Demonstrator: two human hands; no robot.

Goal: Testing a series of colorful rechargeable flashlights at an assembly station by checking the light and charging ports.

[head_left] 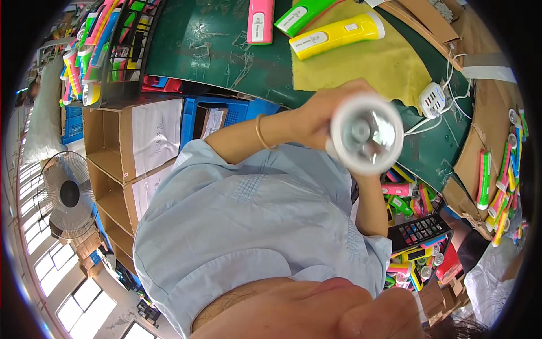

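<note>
Held up close in front of me is a flashlight [367, 134], its round white rim and clear lens facing the view and its body hidden behind the head. My left hand [320, 116], with a bracelet at the wrist, is closed around it; the fingertips are partly hidden. My right forearm [370, 203] rises to just behind the lens, which covers that hand. Beyond them on the green table [226, 51] lie a yellow flashlight [337, 36], a green flashlight [302, 16] and a pink flashlight [260, 22]. The yellow one rests on a yellow cloth [361, 70].
A white charging hub [433, 100] with cables sits at the table's right. Black baskets [420, 233] of colourful flashlights stand at right; another rack [127, 53] stands at far left. Cardboard compartments [107, 147], a blue crate [192, 118] and a fan [69, 194] are to the left.
</note>
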